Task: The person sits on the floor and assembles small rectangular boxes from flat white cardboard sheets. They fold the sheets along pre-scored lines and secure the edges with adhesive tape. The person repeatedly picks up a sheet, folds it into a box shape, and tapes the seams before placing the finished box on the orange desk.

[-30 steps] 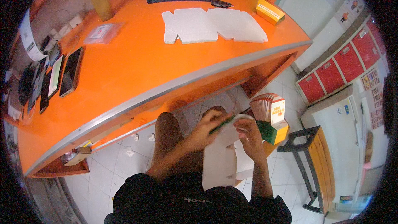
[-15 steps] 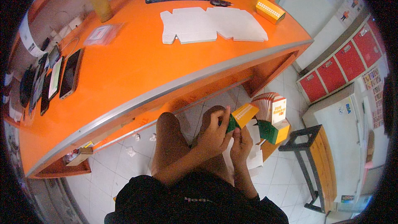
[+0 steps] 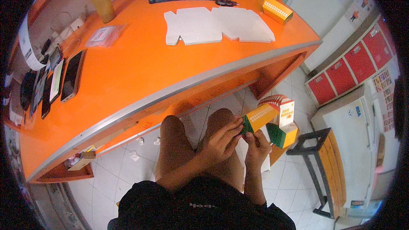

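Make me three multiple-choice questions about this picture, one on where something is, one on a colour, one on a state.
1. Where do the flat white box blanks lie?
A on the floor
B on the orange desk
C on the bench

2. What colour is the end of the small box in the hands?
A green
B blue
C white

3. How is the small box held?
A by the left hand and right hand together
B by one hand
C it lies untouched

Answers: 1 B, they rest on the desk top; 2 A, its near end shows green; 3 A, both hands pinch it.
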`<state>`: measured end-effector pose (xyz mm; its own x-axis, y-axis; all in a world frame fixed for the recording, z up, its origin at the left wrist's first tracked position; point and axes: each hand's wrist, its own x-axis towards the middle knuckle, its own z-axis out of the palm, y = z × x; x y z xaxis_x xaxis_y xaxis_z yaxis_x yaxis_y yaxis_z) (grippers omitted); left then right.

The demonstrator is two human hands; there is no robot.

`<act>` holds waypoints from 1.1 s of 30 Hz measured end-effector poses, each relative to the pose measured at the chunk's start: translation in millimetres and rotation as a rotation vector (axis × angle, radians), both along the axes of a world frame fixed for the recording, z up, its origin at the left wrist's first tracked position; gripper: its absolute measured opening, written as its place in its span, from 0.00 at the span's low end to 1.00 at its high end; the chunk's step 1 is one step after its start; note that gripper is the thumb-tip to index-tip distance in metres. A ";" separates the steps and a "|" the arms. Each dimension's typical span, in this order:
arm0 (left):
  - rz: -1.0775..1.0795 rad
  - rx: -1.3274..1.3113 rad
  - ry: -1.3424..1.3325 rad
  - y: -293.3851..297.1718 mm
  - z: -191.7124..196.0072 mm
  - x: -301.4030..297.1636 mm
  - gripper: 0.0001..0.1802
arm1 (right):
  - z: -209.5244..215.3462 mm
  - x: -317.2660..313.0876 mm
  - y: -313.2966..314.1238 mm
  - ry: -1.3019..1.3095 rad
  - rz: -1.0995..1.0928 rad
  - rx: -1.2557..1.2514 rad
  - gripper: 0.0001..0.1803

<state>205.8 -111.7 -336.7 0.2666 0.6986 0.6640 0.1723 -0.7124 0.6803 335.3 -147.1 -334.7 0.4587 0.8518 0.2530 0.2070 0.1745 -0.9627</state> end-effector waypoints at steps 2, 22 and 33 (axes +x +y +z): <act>-0.003 -0.078 -0.045 -1.1 0.3 1.2 0.17 | 0.4 0.4 0.9 -0.192 -0.010 0.020 0.04; -0.023 -0.135 0.072 -3.0 21.9 -5.5 0.12 | 14.7 2.0 -3.6 -0.455 -0.094 0.110 0.07; 0.274 -0.058 -0.070 -1.6 8.1 3.4 0.09 | 19.2 -15.1 -9.4 -0.332 0.094 0.201 0.12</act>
<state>209.2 -113.3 -328.6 0.0175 0.7757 0.6309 0.3039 -0.6053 0.7358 320.2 -156.5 -315.6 0.2468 0.8043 0.5405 0.4752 0.3856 -0.7909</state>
